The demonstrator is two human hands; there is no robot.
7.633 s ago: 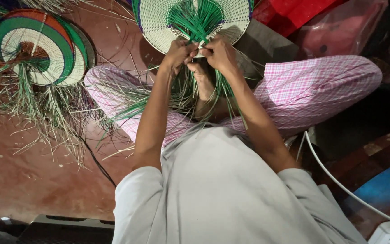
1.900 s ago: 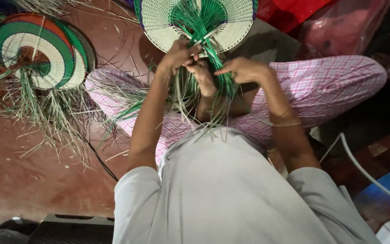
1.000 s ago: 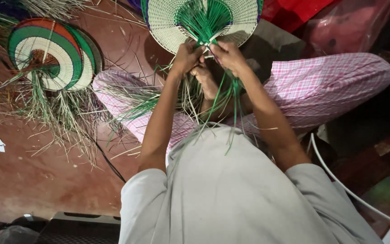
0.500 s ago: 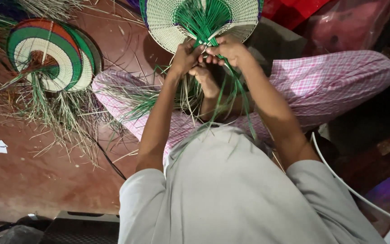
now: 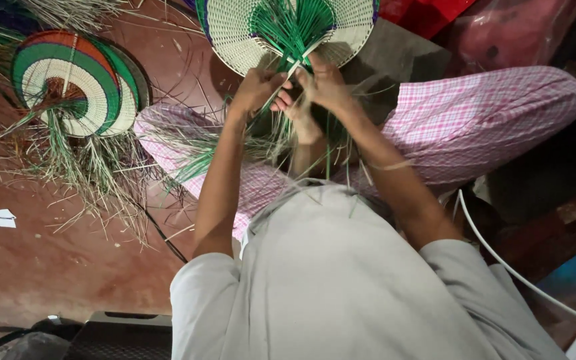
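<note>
Reddish-brown floor (image 5: 68, 280) carries everything, seen from above over a seated person in a grey shirt and pink checked trousers (image 5: 475, 127). At the floor's far edge, just past the knees, lies a round woven fan (image 5: 235, 33), cream at its rim with a green centre, its loose green and pale strands (image 5: 288, 40) running back toward the lap.

Both hands meet at the fan's near edge, almost touching each other. Left hand (image 5: 256, 88) is curled tight, fingers pinched on a bunch of strands just below the weave. Right hand (image 5: 325, 83) is likewise closed, thumb and fingers nipping green strands beside it. So the fan sits directly beyond the 2 grips, its rim touching the knuckles, while the free strand ends hang down between the forearms.

Toward the floor's far left corner lies a second fan (image 5: 68, 80), banded green, cream and red, its loose straw (image 5: 88, 167) spread around it. A scrap of white paper (image 5: 3, 218) lies at the left edge. A white cable (image 5: 515, 267) runs along the right side.
</note>
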